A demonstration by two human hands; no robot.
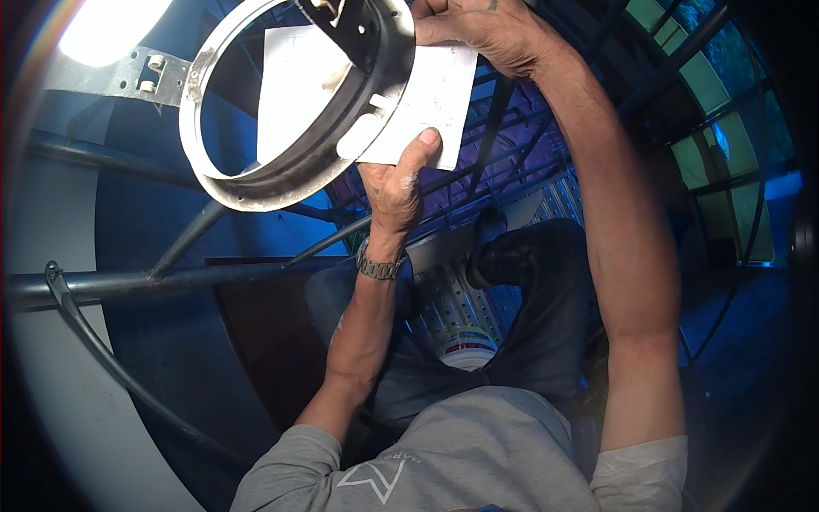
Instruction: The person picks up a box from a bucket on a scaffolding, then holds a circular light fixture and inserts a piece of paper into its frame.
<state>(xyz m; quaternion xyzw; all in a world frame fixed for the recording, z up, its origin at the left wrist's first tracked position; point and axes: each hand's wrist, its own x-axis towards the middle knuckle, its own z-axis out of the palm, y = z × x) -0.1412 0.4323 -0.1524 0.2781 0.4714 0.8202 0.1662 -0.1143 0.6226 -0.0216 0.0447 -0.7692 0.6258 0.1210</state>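
Note:
A round metal ring [209, 175] with a dark inner band and a pale outer rim hangs in front of me at the upper left. Behind it is a flat white sheet [461, 94], partly covered by the ring. My left hand [394, 192], with a watch on its wrist, grips the sheet's lower edge, thumb on the near face and the other fingers hidden behind. At the ring's upper right edge, by the sheet's top corner, my right hand [490, 34] has its fingers bent and closed; the ring and the picture's edge hide what they hold.
A bright lamp [115, 26] glows at the top left above a metal bracket [128, 77] with clips, joined to the ring. Scaffold tubes [183, 239] cross below it. A perforated metal platform [452, 303] lies beneath my legs, with a white bucket [467, 354] between them.

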